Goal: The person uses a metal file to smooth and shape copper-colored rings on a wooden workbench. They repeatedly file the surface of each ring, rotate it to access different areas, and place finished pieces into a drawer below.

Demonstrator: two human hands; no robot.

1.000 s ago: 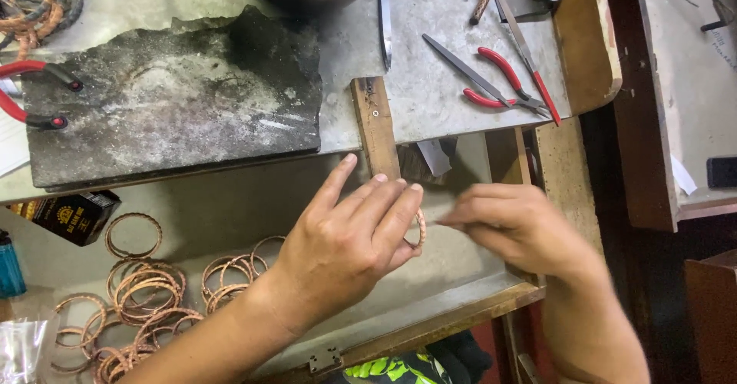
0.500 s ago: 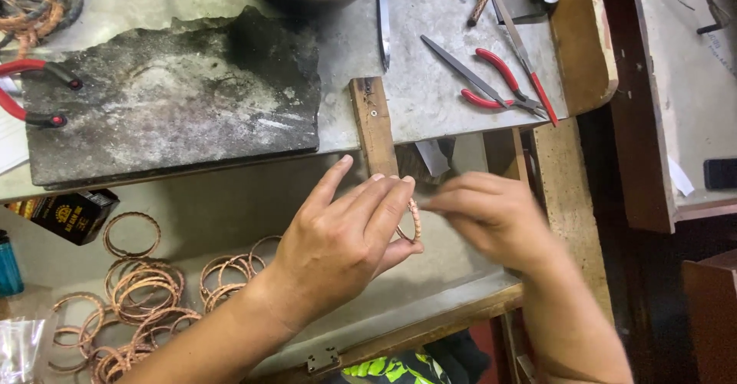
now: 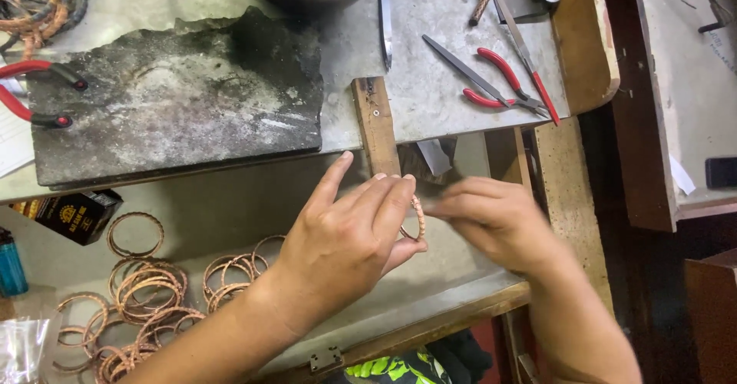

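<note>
Two hands over the tabletop (image 3: 230,215): left hand (image 3: 349,238) pinching a copper bangle (image 3: 417,218) upright between fingers and thumb; right hand (image 3: 499,223) blurred, fingertips at the bangle's edge, grip unclear. Loose bangles (image 3: 146,288) lie left. Red pliers (image 3: 503,81) rest above.

A bangle (image 3: 417,216) was held between the hands, before the worktop (image 3: 430,92); pliers (image 3: 507,84) lay behind right, loose bangles (image 3: 146,284) in a tray (image 3: 230,207) left.

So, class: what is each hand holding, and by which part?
Left hand pinches a twisted copper bangle by its rim; right hand is blurred, hold unclear.
</note>
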